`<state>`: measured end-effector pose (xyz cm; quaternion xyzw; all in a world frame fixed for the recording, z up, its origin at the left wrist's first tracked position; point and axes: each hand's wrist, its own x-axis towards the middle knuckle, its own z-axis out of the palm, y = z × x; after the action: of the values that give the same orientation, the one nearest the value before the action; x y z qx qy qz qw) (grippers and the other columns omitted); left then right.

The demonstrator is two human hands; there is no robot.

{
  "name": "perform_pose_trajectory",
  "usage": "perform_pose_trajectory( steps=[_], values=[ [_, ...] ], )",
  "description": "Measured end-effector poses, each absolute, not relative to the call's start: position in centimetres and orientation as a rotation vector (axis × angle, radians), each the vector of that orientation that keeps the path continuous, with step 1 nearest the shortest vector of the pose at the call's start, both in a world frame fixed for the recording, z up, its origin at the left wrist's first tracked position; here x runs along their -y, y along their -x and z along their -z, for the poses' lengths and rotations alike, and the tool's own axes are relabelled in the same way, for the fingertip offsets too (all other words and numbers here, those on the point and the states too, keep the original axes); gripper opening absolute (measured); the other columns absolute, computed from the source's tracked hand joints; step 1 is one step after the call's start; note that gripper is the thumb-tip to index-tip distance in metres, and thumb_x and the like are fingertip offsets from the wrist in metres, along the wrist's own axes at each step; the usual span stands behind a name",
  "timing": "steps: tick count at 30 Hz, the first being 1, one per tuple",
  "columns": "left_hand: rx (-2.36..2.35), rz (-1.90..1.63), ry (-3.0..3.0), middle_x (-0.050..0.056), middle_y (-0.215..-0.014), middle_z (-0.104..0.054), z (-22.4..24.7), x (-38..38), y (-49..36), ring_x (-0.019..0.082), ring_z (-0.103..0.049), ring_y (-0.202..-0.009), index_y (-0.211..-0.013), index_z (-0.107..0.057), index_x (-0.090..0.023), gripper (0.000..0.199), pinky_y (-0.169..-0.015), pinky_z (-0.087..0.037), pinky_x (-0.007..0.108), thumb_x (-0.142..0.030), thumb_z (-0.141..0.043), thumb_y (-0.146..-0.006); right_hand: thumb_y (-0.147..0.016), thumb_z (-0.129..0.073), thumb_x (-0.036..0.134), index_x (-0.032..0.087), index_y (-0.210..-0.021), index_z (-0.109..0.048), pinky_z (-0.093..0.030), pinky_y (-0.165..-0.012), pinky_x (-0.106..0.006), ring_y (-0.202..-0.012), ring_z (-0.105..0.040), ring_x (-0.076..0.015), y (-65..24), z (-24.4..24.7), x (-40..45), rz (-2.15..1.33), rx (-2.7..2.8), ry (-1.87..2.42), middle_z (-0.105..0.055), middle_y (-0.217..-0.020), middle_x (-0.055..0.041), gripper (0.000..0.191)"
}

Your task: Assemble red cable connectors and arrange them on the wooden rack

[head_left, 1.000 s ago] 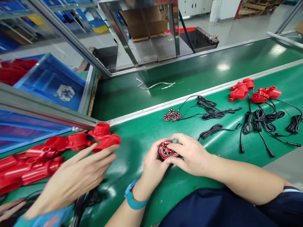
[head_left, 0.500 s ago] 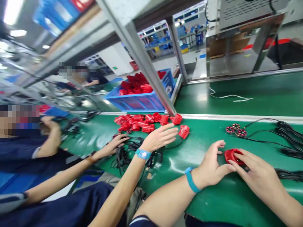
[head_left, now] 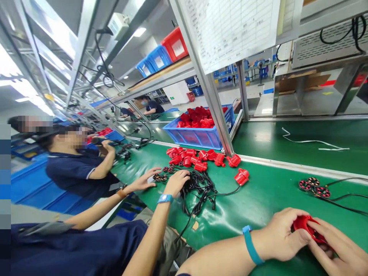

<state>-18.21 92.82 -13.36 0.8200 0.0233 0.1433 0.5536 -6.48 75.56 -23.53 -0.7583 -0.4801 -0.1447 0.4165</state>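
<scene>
At the lower right, a red plastic housing (head_left: 304, 222), round and open on one side, is between my two hands. My left hand (head_left: 287, 234), with a teal wristband, grips its left side with thumb and fingers. My right hand (head_left: 340, 245) holds the right side, its fingers over the opening; they partly hide what is inside. Beyond my hands lie several small round motor-like parts (head_left: 314, 187) with black cables. A single red housing (head_left: 242, 176) with a black cable sits further left on the green bench.
A co-worker's hands (head_left: 176, 183) are at a heap of black cables (head_left: 198, 188) to the left. Several red housings (head_left: 189, 157) lie behind it. A blue crate (head_left: 192, 136) of red parts stands beside a metal post (head_left: 214, 103). Another person (head_left: 74, 165) sits further left.
My left hand has closed onto the red housing, having been apart from it. The view has swung left, placing my hands lower right. The co-worker's raised hand has come down to the cables.
</scene>
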Motion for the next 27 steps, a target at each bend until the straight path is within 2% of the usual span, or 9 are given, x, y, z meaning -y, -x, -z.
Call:
perform_pose_trajectory(
  steps=[3, 7, 11, 14, 16, 21, 27],
  values=[
    [-0.102, -0.328, -1.934, 0.026, -0.114, -0.071, 13.0, -92.8, 18.0, 0.034, -0.069, -0.107, -0.13, -0.064, -0.001, 0.093, -0.098, -0.056, 0.048, -0.079, -0.029, -0.095, -0.092, -0.059, 0.044, 0.038, -0.12, -0.077, -0.068, -0.078, -0.041, -0.099, -0.075, -0.0308, 7.1, 22.8, -75.8, 0.414, 1.211, 1.844, -0.074, -0.117, -0.0052, 0.033],
    [-0.12, -0.277, -1.964, 0.023, -0.116, -0.073, 12.6, -92.9, 17.9, 0.032, -0.07, -0.108, -0.129, -0.066, -0.005, 0.07, -0.1, -0.055, 0.047, -0.06, -0.034, -0.102, -0.091, -0.058, 0.038, 0.044, -0.119, -0.078, -0.068, -0.085, -0.043, -0.103, -0.074, -0.0315, 6.9, 22.8, -75.6, 0.415, 1.273, 1.799, -0.074, -0.116, -0.0035, 0.034],
    [-0.116, -0.248, -1.982, 0.021, -0.118, -0.073, 12.6, -93.2, 17.9, 0.031, -0.07, -0.109, -0.127, -0.068, -0.008, 0.056, -0.1, -0.055, 0.047, -0.047, -0.037, -0.102, -0.095, -0.055, 0.03, 0.035, -0.117, -0.08, -0.066, -0.093, -0.035, -0.11, -0.073, -0.0276, 5.8, 22.4, -75.3, 0.378, 1.499, 1.758, -0.074, -0.121, -0.0045, 0.034],
    [-0.147, -0.219, -1.936, 0.021, -0.118, -0.073, 12.4, -93.1, 17.9, 0.031, -0.069, -0.108, -0.124, -0.069, -0.007, 0.053, -0.099, -0.055, 0.046, -0.045, -0.04, -0.102, -0.1, -0.052, 0.027, 0.029, -0.117, -0.079, -0.064, -0.093, -0.03, -0.113, -0.072, -0.0252, 6.6, 19.8, -75.6, 0.358, 1.527, 1.821, -0.072, -0.126, -0.0073, 0.032],
    [-0.198, -0.193, -1.855, 0.018, -0.12, -0.073, 12.2, -92.8, 18.2, 0.029, -0.068, -0.11, -0.123, -0.069, -0.01, 0.047, -0.101, -0.054, 0.046, -0.043, -0.044, -0.102, -0.103, -0.051, 0.029, 0.023, -0.118, -0.076, -0.065, -0.092, -0.031, -0.11, -0.073, -0.0244, 8.0, 17.4, -76.0, 0.348, 1.437, 1.902, -0.07, -0.129, -0.0116, 0.029],
    [-0.298, -0.153, -1.698, 0.012, -0.125, -0.071, 12.6, -93.0, 18.4, 0.026, -0.064, -0.118, -0.124, -0.067, -0.017, 0.036, -0.108, -0.048, 0.041, -0.04, -0.05, -0.101, -0.103, -0.056, 0.024, 0.014, -0.125, -0.064, -0.063, -0.096, -0.037, -0.11, -0.071, -0.0243, 9.7, 14.2, -77.7, 0.201, 1.28, 1.839, -0.07, -0.121, -0.0167, 0.026],
    [-0.386, -0.04, -1.608, 0.012, -0.121, -0.07, 13.1, -93.4, 18.3, 0.027, -0.064, -0.111, -0.119, -0.066, -0.017, 0.04, -0.098, -0.051, 0.037, -0.049, -0.056, -0.097, -0.099, -0.061, 0.027, 0.015, -0.111, -0.066, -0.063, -0.083, -0.037, -0.092, -0.068, -0.0233, 9.4, 13.4, -77.4, 0.14, 1.221, 1.851, -0.069, -0.104, -0.0123, 0.017]
  ],
)
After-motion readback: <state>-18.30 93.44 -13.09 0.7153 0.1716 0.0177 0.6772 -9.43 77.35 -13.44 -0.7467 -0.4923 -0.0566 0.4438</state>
